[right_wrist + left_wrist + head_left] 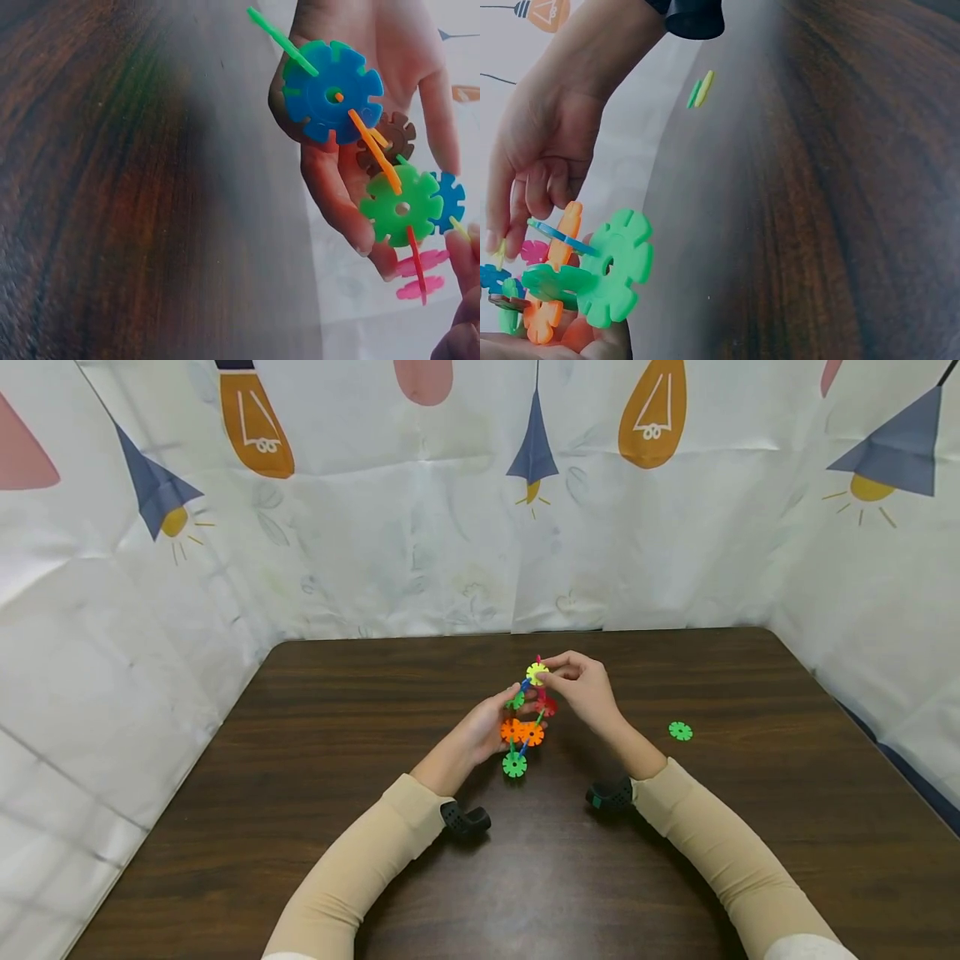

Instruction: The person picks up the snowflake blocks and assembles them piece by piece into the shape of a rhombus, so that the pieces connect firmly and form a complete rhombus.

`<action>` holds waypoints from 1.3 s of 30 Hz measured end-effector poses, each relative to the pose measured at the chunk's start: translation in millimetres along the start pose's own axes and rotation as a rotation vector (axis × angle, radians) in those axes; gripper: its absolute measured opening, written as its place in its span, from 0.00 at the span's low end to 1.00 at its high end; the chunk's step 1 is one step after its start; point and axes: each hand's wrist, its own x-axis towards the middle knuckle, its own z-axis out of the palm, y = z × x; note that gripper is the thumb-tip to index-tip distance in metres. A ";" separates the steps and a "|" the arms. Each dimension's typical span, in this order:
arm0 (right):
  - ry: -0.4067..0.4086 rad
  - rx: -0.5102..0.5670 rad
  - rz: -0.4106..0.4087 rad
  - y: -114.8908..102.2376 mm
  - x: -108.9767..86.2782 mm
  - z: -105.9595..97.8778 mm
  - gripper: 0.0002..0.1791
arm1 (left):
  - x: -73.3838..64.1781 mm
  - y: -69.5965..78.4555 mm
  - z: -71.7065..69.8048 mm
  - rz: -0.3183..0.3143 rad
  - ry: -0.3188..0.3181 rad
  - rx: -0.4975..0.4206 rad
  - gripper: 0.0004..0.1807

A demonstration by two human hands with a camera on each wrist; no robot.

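Observation:
Over the middle of the table, my left hand grips a built-up chain of notched plastic discs slotted together edge to edge. Two orange discs sit at its centre, with a green disc at the lower end; a red disc shows near my fingers. My right hand pinches a yellow disc at the chain's top between thumb and fingertips. In the right wrist view, a blue disc, a brown disc and pink discs also belong to the chain.
A loose green disc lies on the brown wooden table, right of my right hand. Black wrist cameras hang below both cuffs. A white printed curtain stands behind the table and along its sides.

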 end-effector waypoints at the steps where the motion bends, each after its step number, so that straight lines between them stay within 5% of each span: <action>1: 0.003 0.008 -0.004 0.1 -0.2 0.3 0.14 | 0.5 0.3 -0.2 0.002 0.008 0.008 0.26; 20: 0.115 0.168 -0.002 4.0 -6.8 11.0 0.12 | -0.2 5.3 2.0 0.012 0.072 0.049 0.25; 31: 0.028 0.132 0.036 6.0 -9.1 3.9 0.15 | -3.4 5.7 0.0 -0.018 0.038 0.080 0.30; 39: -0.026 0.065 0.062 8.5 -9.9 0.1 0.16 | -4.1 4.1 -2.8 -0.031 -0.015 -0.006 0.33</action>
